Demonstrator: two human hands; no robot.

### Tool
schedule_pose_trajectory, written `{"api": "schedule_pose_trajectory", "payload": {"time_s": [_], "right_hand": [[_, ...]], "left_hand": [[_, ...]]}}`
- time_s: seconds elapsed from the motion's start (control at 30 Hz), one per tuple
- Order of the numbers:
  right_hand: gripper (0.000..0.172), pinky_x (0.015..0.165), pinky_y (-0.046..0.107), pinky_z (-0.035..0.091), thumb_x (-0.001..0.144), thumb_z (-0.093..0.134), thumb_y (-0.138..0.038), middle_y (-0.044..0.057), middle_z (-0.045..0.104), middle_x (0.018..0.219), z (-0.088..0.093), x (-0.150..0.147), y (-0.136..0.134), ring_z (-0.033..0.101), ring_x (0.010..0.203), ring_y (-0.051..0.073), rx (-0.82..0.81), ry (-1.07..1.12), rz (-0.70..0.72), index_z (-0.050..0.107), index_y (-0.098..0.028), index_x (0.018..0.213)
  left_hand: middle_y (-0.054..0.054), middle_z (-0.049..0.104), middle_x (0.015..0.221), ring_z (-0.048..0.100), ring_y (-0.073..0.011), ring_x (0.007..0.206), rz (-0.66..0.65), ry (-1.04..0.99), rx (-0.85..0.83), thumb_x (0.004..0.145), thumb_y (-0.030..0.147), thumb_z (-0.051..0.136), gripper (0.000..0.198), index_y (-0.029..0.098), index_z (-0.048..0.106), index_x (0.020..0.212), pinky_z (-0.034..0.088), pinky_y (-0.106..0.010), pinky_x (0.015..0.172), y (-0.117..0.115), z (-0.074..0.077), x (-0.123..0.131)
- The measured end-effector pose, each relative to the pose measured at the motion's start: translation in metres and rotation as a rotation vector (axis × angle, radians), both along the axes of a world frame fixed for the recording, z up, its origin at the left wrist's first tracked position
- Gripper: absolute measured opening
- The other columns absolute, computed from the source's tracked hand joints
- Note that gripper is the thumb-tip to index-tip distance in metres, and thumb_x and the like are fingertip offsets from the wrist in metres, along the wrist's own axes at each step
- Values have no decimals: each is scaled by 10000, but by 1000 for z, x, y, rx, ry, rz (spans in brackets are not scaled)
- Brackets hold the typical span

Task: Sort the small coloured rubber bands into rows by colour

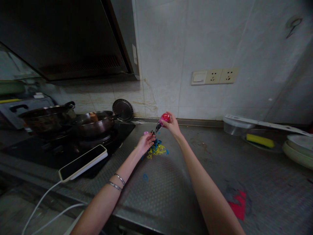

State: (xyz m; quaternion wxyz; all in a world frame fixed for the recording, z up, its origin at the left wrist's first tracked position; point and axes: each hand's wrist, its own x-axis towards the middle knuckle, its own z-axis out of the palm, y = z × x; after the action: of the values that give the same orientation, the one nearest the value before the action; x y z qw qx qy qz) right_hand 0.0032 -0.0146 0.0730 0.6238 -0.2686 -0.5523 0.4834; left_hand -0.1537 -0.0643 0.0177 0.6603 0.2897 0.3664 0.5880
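Observation:
My right hand grips a small see-through container with a red and pink rounded end. Its narrower end tilts down to the left, with black bits inside. My left hand is closed at that lower end, its fingertips on small black bands. A small pink piece shows by the left fingers; whether it is held I cannot tell. Right below the hands lies a loose pile of small yellow, blue and black rubber bands, partly hidden by my left hand. One blue band lies apart, nearer the front.
On the left, a pot and a pan stand on the black stove, with a phone and its white cable in front. At right are a plastic tub, a yellow sponge, stacked bowls and red paper.

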Motion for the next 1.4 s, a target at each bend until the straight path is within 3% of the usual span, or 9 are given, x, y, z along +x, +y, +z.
{"api": "schedule_pose_trajectory", "payload": {"time_s": [0.17, 0.37, 0.7, 0.87, 1.1, 1.27, 1.4], "right_hand": [[680, 706, 326, 502, 529, 693, -265, 27, 596, 986, 2, -3, -4, 582, 789, 154, 99, -54, 82, 445, -241, 1161], [643, 829, 336, 465, 546, 694, -223, 35, 600, 1008, 1, -7, -4, 582, 860, 157, 205, -102, 108, 482, -221, 1153], [687, 859, 360, 452, 584, 682, -230, 33, 613, 1003, 4, -9, -7, 586, 875, 160, 231, -123, 196, 429, -233, 1223], [687, 842, 353, 463, 581, 688, -239, 33, 624, 973, 3, -11, -7, 594, 862, 165, 211, -111, 170, 433, -226, 1218], [704, 822, 346, 471, 582, 688, -255, 31, 626, 950, 1, -9, -5, 594, 858, 162, 152, -65, 147, 410, -226, 1229], [709, 760, 345, 496, 597, 682, -279, 28, 622, 968, 1, -10, -8, 600, 844, 167, 80, 5, 142, 379, -262, 1238], [697, 749, 339, 500, 600, 682, -283, 12, 619, 954, -1, -14, -10, 600, 825, 155, 51, 60, 144, 377, -276, 1227]], "left_hand": [[-70, 645, 699, 586, -107, 474, 47, 60, -129, 797, 170, 457, 103, 123, 513, 869, 448, -172, 389, 5, -7, -5], [-77, 641, 740, 612, -128, 521, -14, 79, -118, 784, 154, 463, 144, 122, 525, 910, 448, -171, 375, 4, -8, -7], [-124, 616, 786, 636, -179, 617, -2, 22, -157, 782, 173, 456, 158, 108, 506, 917, 441, -178, 367, 13, -14, -10], [-117, 611, 825, 642, -200, 657, -12, 29, -144, 755, 195, 486, 215, 136, 509, 960, 442, -187, 365, 12, -13, -10], [-70, 607, 878, 640, -173, 700, 0, 14, -90, 601, 31, 477, 353, 135, 541, 932, 429, -166, 378, 4, -6, -9], [-69, 593, 1028, 626, -128, 740, -158, -139, 120, 571, -46, 418, 634, 225, 470, 1142, 446, -150, 457, -7, 4, -3], [-90, 561, 1123, 613, -150, 857, -253, -162, 216, 574, -68, 409, 753, 290, 375, 1236, 448, -147, 501, -19, 11, 5]]}}
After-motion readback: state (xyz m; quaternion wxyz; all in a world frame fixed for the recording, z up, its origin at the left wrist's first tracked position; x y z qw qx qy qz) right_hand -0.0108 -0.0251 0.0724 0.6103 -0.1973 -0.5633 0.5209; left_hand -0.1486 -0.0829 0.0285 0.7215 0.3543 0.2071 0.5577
